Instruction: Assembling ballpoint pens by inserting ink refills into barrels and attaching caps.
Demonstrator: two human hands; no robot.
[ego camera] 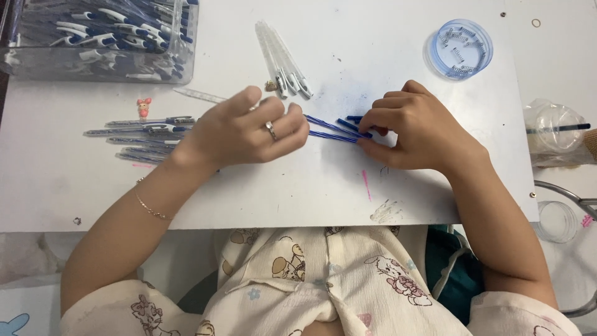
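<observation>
Two bare hands meet over a white worktop, each closed on an end of a small bundle of thin blue pen refills lying flat at the centre. The left hand, wearing a ring, has its fingers curled together around one end; the right hand pinches the other end between thumb and fingertips. The step looks like gathering and aligning the refills; a next move would call for keeping the slim rods parallel. The refills are striped blue, straight and narrow. Assembled blue-and-white pens lie left, clear pen barrels above, and a round lid of small springs upper right.
</observation>
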